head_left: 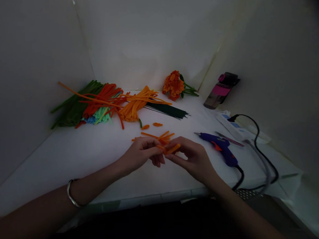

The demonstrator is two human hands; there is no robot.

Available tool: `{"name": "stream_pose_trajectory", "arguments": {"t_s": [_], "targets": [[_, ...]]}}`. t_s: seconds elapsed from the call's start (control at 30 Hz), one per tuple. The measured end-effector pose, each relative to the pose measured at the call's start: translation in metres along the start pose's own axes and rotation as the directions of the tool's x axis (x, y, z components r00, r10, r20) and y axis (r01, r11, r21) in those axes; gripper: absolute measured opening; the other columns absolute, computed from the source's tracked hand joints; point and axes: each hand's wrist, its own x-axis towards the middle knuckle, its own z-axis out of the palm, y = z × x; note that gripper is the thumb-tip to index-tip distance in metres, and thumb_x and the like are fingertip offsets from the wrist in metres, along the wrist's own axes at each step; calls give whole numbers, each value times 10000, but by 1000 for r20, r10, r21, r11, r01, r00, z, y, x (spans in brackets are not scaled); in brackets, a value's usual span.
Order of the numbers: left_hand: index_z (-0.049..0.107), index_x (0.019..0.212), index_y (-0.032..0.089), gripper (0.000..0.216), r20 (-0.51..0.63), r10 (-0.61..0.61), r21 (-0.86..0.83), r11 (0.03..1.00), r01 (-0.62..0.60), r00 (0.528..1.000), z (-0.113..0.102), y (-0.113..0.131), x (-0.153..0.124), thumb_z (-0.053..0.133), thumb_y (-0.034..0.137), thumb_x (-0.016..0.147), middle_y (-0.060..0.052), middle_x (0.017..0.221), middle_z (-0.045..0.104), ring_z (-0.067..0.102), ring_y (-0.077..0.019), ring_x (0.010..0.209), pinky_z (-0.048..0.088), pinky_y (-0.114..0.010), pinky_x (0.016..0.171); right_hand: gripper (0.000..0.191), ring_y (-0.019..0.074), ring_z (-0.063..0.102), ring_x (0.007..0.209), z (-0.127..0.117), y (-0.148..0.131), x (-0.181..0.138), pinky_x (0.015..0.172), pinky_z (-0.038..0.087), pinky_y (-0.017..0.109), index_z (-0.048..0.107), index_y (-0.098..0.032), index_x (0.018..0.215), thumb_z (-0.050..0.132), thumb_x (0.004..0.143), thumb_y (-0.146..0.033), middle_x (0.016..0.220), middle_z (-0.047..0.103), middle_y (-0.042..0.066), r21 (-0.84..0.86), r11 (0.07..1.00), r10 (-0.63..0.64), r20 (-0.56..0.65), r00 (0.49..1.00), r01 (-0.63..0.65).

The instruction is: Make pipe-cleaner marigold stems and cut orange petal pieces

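Between both hands is a short orange pipe cleaner (173, 149), bent near its middle. My left hand (143, 151) pinches its left end with thumb and forefinger. My right hand (192, 157) grips its right part between thumb and fingers. Just behind the hands lie several loose cut orange pipe cleaners (149, 135), partly hidden by the fingers. A little farther back rest two small orange looped pieces, one of them a petal-like loop (157, 124) and the other a loop (145, 127) beside a short green piece (140, 123).
Bundles of green (76, 108), red (101, 97) and orange pipe cleaners (134, 106) lie at the back left, near dark green stems (169, 110). An orange flower bouquet (174, 85) stands behind. To the right are a blue glue gun (223, 148), tweezers (231, 139), a bottle (219, 91) and a black cable (257, 128).
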Motion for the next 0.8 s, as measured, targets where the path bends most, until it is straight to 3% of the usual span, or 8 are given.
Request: {"name": "stream_pose_trajectory", "arguments": {"t_s": [0.13, 0.23, 0.37, 0.5, 0.67, 0.73, 0.8], "targets": [[566, 677, 119, 86, 41, -86, -93, 992, 90, 995, -1, -2, -1, 554, 171, 745, -16, 555, 634, 554, -94, 466, 434, -212, 498, 149, 148, 619, 787, -5, 3, -3, 684, 522, 280, 631, -234, 931, 625, 788, -191, 873, 649, 26, -288, 917, -288, 4, 958, 277], [566, 683, 120, 95, 74, -106, -127, 985, 115, 992, -2, -5, -2, 545, 174, 758, -16, 543, 629, 545, -90, 455, 431, -207, 490, 180, 140, 621, 768, -4, 7, -7, 669, 527, 262, 623, -220, 965, 603, 800, -152, 874, 650, 33, -393, 836, -395, 51, 917, 382], [568, 683, 126, 92, 92, -79, -130, 987, 91, 993, -3, -5, -2, 540, 167, 761, -14, 538, 626, 540, -89, 452, 432, -204, 484, 147, 148, 616, 774, 1, 7, -7, 665, 520, 265, 608, -210, 938, 584, 805, -151, 868, 641, 45, -396, 843, -394, 5, 919, 364], [579, 677, 124, 92, 96, -5, -65, 998, 12, 995, -2, -2, -3, 552, 173, 749, -13, 545, 627, 541, -93, 451, 440, -206, 477, 42, 120, 560, 618, 4, 0, -4, 545, 472, 234, 575, -196, 791, 571, 804, -156, 699, 583, 11, -349, 899, -307, -67, 950, 266], [598, 707, 111, 76, 44, 95, 19, 995, -96, 994, 1, 2, -5, 579, 176, 743, -14, 568, 627, 543, -88, 477, 446, -206, 508, 95, 104, 502, 527, 6, -4, -4, 473, 418, 223, 551, -174, 709, 577, 799, -155, 609, 533, -7, -326, 928, -227, -118, 967, 179], [594, 762, 115, 74, 42, 84, -27, 996, -83, 996, 0, 1, -5, 603, 180, 726, -27, 601, 646, 559, -99, 500, 445, -214, 525, 57, 119, 554, 604, 3, -1, -4, 529, 458, 237, 570, -170, 772, 568, 803, -122, 690, 587, 21, -335, 912, -285, -106, 953, 235], [588, 808, 119, 125, 109, 15, -145, 989, 1, 994, -2, -1, -4, 586, 219, 733, -51, 622, 663, 573, -119, 504, 445, -231, 524, 111, 149, 599, 729, -2, 4, -4, 612, 492, 273, 589, -166, 869, 570, 797, -84, 805, 639, 56, -402, 818, -462, -35, 886, 411]]}}
